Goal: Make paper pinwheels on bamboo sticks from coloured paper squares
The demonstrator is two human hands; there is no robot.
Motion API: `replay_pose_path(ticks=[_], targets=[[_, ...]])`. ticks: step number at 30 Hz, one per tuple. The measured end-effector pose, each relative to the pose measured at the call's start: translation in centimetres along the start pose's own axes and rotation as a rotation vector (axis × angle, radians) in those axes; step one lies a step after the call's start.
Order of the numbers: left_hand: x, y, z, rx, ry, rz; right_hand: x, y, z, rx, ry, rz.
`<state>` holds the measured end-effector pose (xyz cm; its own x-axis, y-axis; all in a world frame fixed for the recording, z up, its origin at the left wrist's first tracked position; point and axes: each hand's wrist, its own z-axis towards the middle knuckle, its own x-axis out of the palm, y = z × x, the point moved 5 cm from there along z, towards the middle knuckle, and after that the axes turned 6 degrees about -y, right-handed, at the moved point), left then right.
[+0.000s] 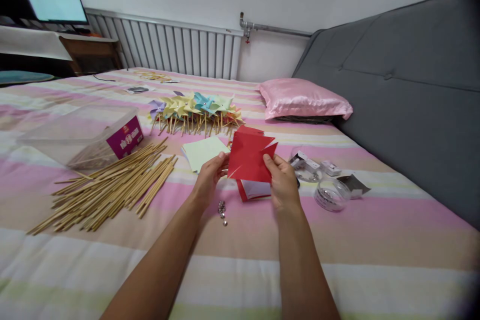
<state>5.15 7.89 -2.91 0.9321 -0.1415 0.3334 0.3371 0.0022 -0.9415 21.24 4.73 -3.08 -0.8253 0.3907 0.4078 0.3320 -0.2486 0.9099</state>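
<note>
A square of red paper (247, 156) with slits cut in from its corners is held up between both hands. My left hand (211, 172) pinches its left edge, and my right hand (282, 176) grips the right side with the thumb on top. Beneath it on the bed lie more red and white sheets (255, 189), partly covered. A stack of pale green paper (204, 151) rests just beyond my left hand. Several small silvery beads (222, 210) sit on the cover between my forearms.
Many thin wooden sticks (112, 185) fan out at the left, by a clear plastic box (86, 130). Finished paper pinwheels (195, 107) are lined up farther back. Right of my hands are a round clear container (332, 195) and small packets (330, 167); a pink pillow (303, 98) lies behind.
</note>
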Motion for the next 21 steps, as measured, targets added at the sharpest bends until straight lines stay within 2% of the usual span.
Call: replay_pose_path(ticks=[3, 9, 13, 18, 21], targets=[[0.6, -0.1, -0.4, -0.090, 0.054, -0.140, 1.3, -1.2, -0.6, 0.144, 0.106, 0.029], [0.0, 0.9, -0.4, -0.192, -0.031, -0.093, 2.2, -2.4, -1.4, 0.260, 0.190, -0.039], [-0.3, 1.2, -0.4, -0.211, -0.043, -0.068, 2.3, -2.0, -1.6, 0.224, 0.178, -0.027], [0.0, 1.5, -0.8, -0.240, 0.054, -0.008, 1.9, -1.6, -1.3, 0.134, 0.121, -0.033], [0.0, 1.6, -0.9, -0.240, 0.051, 0.043, 1.6, -1.9, -1.2, 0.151, 0.102, -0.082]])
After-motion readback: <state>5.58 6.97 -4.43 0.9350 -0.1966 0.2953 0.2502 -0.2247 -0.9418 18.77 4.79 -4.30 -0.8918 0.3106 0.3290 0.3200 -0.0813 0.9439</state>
